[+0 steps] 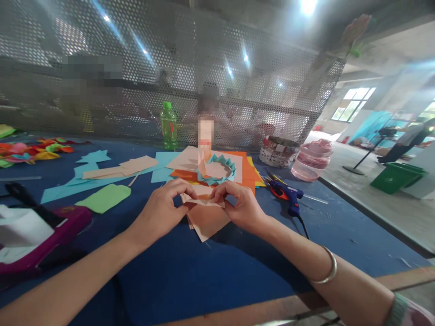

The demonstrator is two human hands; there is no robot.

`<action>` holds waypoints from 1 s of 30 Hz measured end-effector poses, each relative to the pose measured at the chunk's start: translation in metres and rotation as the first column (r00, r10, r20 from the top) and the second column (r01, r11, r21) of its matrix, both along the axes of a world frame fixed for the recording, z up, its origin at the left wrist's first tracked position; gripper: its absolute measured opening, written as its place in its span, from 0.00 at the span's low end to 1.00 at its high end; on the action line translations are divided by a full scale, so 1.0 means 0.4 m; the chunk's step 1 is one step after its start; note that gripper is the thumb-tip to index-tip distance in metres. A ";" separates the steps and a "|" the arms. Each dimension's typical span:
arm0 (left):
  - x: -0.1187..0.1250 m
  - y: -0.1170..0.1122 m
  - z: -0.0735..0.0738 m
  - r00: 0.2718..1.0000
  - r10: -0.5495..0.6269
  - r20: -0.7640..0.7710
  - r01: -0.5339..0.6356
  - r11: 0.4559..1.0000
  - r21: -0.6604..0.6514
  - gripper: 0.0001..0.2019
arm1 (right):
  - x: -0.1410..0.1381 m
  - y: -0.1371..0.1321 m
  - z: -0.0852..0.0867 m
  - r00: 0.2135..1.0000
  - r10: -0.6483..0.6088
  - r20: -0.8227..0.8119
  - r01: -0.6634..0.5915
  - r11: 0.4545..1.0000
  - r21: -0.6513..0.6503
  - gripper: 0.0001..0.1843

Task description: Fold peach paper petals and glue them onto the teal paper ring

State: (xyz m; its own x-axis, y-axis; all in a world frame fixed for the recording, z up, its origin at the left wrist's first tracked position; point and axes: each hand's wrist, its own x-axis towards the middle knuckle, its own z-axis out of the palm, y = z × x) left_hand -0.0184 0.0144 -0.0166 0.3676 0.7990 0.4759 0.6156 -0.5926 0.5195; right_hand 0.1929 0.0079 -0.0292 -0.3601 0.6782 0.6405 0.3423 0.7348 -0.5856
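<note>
My left hand (166, 206) and my right hand (241, 208) each pinch one end of a small folded piece of peach paper (205, 203), stretched level between them. Right below it, peach paper sheets (208, 222) lie on the blue table, one corner pointing toward me. Just beyond my fingers stands a teal ring of pointed folded paper (232, 173), on top of pale and orange sheets (249, 174). The fingertips partly cover the ends of the held paper, so its full shape is hidden.
At left lie green paper (105, 199), blue paper (56, 192) and a purple-and-white device (68, 226). A blue glue gun (292, 197) with a cord sits at right. Behind are a green bottle (169, 129), a woven basket (277, 154), a pink jug (312, 160) and a mesh screen (231, 59).
</note>
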 end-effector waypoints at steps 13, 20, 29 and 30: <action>0.012 -0.027 -0.009 0.932 0.021 -0.363 0.042 0.986 0.164 0.07 | 0.006 -0.005 0.015 0.925 0.000 0.379 -0.056 0.989 0.139 0.09; 0.016 -0.031 -0.016 0.952 -0.079 -0.295 0.073 0.997 -0.030 0.05 | 0.014 0.003 0.002 0.875 0.098 0.475 -0.143 0.988 0.058 0.05; 0.003 -0.016 -0.018 0.955 -0.253 -0.157 0.215 0.951 -0.223 0.08 | 0.030 -0.002 0.030 0.852 0.226 0.472 -0.207 0.974 -0.093 0.12; 0.001 -0.014 -0.015 0.951 -0.273 -0.145 0.231 0.939 -0.256 0.08 | 0.034 0.002 0.031 0.845 0.253 0.471 -0.225 0.967 -0.117 0.15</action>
